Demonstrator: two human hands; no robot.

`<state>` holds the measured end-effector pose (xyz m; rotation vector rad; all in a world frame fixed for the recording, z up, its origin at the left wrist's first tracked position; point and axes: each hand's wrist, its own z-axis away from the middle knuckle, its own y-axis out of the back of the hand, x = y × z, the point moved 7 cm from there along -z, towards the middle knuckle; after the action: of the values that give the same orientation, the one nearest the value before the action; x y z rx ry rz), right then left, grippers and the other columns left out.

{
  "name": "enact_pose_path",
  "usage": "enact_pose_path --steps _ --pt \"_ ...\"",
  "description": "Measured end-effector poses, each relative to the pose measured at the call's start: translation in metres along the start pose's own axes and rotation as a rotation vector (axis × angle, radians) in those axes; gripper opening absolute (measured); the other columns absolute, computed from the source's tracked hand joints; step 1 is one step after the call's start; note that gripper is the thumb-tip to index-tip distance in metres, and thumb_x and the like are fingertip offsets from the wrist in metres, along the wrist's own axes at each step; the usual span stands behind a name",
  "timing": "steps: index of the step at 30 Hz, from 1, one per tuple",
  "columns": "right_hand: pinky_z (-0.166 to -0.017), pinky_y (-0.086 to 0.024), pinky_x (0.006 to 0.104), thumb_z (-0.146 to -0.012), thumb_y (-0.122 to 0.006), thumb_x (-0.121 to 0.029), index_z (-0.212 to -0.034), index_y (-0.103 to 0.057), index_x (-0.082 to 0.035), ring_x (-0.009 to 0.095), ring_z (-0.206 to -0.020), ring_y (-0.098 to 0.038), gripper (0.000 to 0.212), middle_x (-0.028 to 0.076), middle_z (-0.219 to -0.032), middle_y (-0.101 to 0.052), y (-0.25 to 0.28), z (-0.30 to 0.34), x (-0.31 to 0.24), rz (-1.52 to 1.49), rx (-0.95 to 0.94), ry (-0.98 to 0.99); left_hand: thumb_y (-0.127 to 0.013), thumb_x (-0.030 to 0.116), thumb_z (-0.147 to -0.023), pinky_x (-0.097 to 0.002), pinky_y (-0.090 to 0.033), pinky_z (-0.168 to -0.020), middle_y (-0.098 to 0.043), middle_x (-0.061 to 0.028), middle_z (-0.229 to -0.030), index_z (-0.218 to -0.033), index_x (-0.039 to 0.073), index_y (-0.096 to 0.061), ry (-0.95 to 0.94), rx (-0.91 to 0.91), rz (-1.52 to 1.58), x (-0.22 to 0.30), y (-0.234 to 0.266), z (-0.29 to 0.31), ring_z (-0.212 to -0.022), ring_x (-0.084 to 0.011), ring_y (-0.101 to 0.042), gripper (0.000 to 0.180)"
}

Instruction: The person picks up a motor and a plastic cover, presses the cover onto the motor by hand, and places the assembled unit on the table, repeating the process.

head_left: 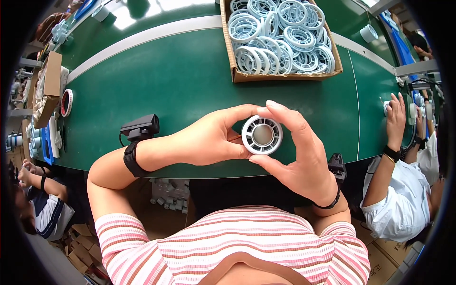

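Round white spoked plastic part with grey centre [262, 135] sits between both hands above the green tabletop [175, 85]. Left hand [209, 136] holds its left edge; right hand [306, 154] pinches its rim, top and bottom.

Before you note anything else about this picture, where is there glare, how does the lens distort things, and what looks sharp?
Head view: white glare on the far green surface, upper left; head view: the white strip bows and the corners go black; head view: the round white part looks sharp, its spokes distinct.
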<state>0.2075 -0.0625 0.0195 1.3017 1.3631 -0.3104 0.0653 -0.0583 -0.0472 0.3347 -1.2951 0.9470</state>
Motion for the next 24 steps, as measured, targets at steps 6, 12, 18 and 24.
enact_pose_path --steps 6,12,18,24 --pt "-0.104 -0.049 0.0383 -0.071 -0.087 -0.002 -0.143 -0.046 -0.002 0.026 -0.121 -0.062 0.083 0.014 -0.13 -0.063 -0.0017 -0.0004 -0.0001 0.037 -0.006 0.004 -0.07 -0.006 -0.089 -0.0319 -0.056 -0.099 -0.055 -0.0079 -0.136 -0.148 0.006 -0.045 -0.026 -0.007 0.006 0.0047 -0.001 0.0006 -0.12 -0.0165 -0.06 0.065" --pt "-0.107 -0.045 0.0398 -0.072 -0.087 -0.004 -0.14 -0.048 -0.003 0.027 -0.119 -0.063 0.079 0.013 -0.13 -0.064 -0.0031 0.0003 0.005 -0.029 -0.044 -0.051 -0.071 -0.004 -0.089 -0.033 -0.055 -0.102 -0.056 -0.0077 -0.135 -0.147 0.004 -0.046 0.009 -0.043 0.006 0.0052 0.0002 0.0015 -0.122 -0.0168 -0.059 0.063" --pt "-0.115 -0.033 0.0487 -0.074 -0.087 -0.011 -0.135 -0.05 -0.005 0.025 -0.117 -0.064 0.072 0.008 -0.13 -0.064 0.0004 0.0014 -0.0019 0.214 -0.098 -0.024 -0.072 -0.004 -0.089 -0.0329 -0.054 -0.103 -0.056 -0.0073 -0.135 -0.149 0.003 -0.043 0.024 -0.061 0.015 0.0046 0.0003 0.0003 -0.121 -0.0154 -0.058 0.067" --pt "-0.116 -0.025 0.0576 -0.074 -0.087 -0.015 -0.134 -0.05 -0.01 0.023 -0.117 -0.063 0.07 0.004 -0.13 -0.065 -0.0003 0.0042 0.0042 0.156 -0.072 -0.084 -0.073 0.005 -0.091 -0.0313 -0.055 -0.102 -0.058 -0.0072 -0.135 -0.151 0.003 -0.041 0.143 -0.187 0.126 0.0037 0.0048 -0.0001 -0.117 -0.015 -0.062 0.068"
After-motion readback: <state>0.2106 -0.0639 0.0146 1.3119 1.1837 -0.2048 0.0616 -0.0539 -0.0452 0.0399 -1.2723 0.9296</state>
